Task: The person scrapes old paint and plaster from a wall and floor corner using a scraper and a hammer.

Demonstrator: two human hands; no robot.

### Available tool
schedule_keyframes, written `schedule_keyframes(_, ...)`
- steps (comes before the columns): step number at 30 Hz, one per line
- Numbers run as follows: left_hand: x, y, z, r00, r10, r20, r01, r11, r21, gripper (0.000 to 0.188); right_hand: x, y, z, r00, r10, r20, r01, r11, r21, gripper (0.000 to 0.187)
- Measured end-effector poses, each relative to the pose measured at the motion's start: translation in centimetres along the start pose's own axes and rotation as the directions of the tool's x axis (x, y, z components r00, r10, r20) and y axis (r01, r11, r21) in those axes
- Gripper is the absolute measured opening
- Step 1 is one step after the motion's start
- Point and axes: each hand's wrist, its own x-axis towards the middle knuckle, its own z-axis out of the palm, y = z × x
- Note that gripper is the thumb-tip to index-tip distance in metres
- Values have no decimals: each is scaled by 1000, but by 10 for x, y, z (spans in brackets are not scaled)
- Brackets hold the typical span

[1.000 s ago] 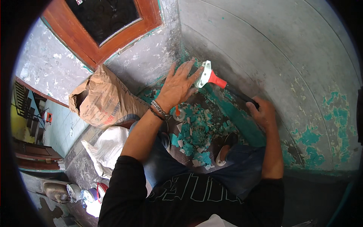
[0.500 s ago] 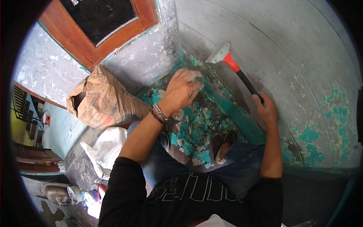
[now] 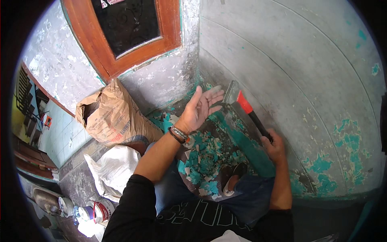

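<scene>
My right hand [image 3: 275, 147] is wrapped round the black handle of a long paint scraper [image 3: 244, 102] with a red neck and a wide, pale blade. The scraper tilts up and left, its blade close to the fingertips of my left hand [image 3: 200, 107]. That left hand is palm up, fingers spread, pale dust on them and nothing in them. Whether the fingertips touch the blade I cannot tell. Below lies a heap of green and grey paint flakes [image 3: 204, 153] on the floor, between my legs. A grey wall [image 3: 282, 97] with green paint patches stands on the right.
A crumpled brown paper sack [image 3: 117, 117] leans by the wall on the left. Nearer lie a white plastic sack [image 3: 121, 163] and a paint bucket [image 3: 103, 211] among other containers. A wooden-framed door [image 3: 171, 34] with dark glass is at the back.
My left hand has turned from palm down to palm up and opened its fingers. The scraper's blade has come down and left toward it. The whole view has shifted slightly.
</scene>
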Motion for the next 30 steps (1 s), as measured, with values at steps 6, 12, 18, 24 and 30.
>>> schedule_keyframes(6,4,0,11,992,52,114,-32,985,-171,94,2,3,5,1000,21,23,-18,990,-143,31)
schedule_keyframes(12,2,1,16,991,42,128,-12,975,-224,93,2,2,5,1000,-10,-27,7,995,-97,29)
schedule_keyframes(18,4,-3,4,981,41,188,2,975,-222,85,8,-11,3,994,10,-107,-38,964,-264,26)
schedule_keyframes(24,4,-12,-10,993,109,-44,-55,767,639,22,7,1,3,982,180,-52,-182,983,-38,27)
schedule_keyframes(30,-17,-55,-11,986,-158,50,-73,-139,988,28,-12,12,32,901,334,277,-412,860,302,38)
